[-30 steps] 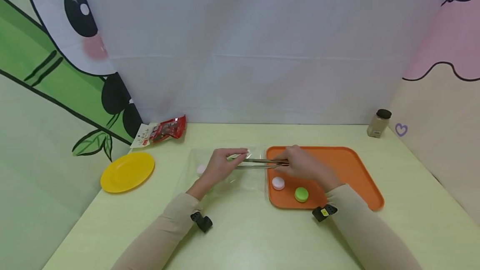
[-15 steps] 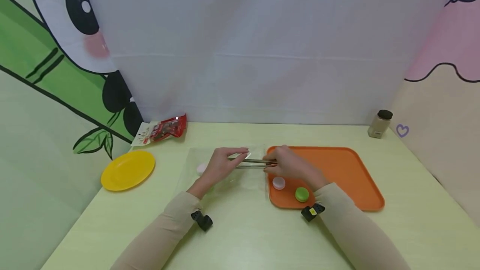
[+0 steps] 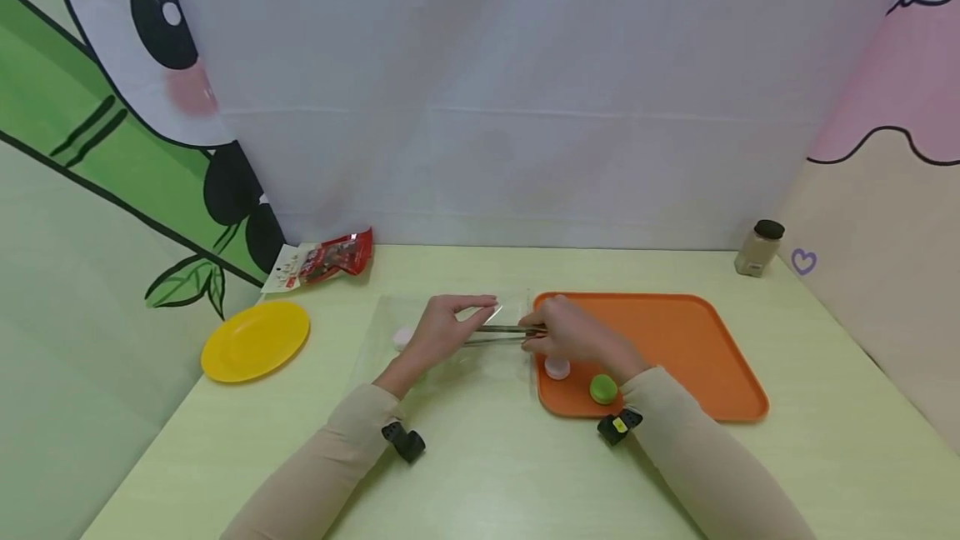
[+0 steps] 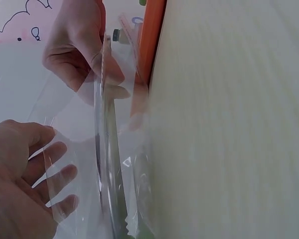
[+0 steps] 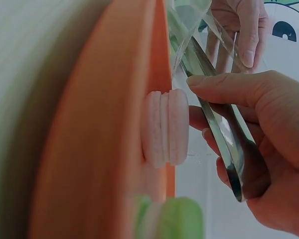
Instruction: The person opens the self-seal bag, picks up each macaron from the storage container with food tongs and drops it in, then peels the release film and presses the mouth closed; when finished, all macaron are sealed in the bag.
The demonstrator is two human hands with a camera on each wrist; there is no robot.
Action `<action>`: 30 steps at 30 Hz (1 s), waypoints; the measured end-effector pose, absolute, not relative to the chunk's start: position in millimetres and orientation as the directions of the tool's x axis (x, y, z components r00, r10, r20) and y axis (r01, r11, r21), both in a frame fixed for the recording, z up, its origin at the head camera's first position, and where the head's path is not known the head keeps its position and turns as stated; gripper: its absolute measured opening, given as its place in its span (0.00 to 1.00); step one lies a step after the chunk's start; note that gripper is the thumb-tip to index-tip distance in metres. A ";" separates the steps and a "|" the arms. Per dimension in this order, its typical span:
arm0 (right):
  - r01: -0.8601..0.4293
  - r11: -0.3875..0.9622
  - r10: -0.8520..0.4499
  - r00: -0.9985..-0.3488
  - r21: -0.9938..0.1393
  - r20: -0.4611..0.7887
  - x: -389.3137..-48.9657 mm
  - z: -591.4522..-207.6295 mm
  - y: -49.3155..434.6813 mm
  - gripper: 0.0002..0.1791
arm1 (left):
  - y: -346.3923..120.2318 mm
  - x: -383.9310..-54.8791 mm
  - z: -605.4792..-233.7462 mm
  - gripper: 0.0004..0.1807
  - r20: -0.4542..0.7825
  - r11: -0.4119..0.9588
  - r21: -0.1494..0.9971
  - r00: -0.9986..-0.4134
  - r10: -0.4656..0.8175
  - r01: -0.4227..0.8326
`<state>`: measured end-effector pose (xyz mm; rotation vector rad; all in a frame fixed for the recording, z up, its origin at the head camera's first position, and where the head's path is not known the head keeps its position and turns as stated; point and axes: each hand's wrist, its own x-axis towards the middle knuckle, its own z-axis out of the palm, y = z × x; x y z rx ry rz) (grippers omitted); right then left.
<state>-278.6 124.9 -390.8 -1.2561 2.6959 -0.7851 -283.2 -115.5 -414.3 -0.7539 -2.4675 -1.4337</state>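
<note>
My left hand (image 3: 441, 330) pinches the edge of a clear plastic bag (image 3: 378, 332) that lies on the table. In my right hand (image 3: 577, 333) I grip metal tongs (image 5: 228, 132) near their joined end. Their arms point left into the bag; in the left wrist view the tongs (image 4: 107, 149) show through the film, and their far tips are hidden. A pale macaron (image 3: 402, 338) lies in the bag, beside my left wrist. Below my right hand, a pale pink macaron (image 5: 165, 128) and a green macaron (image 3: 603, 389) sit on an orange tray (image 3: 690, 348).
A yellow plate (image 3: 255, 342) stands at the table's left edge. Behind it lies a red and white snack packet (image 3: 333, 259). A small jar with a black lid (image 3: 759, 248) stands at the back right corner.
My right hand has moved left with the tongs, which reach farther into the bag, then dipped slightly. The left hand has stayed at the bag's edge.
</note>
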 end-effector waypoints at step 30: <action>-0.676 0.556 -0.722 -0.681 -0.483 0.123 -280.8 -394.3 127.9 0.06 | -113.6 -281.7 -415.8 0.11 0.399 0.402 0.756 -0.851 0.340 0.516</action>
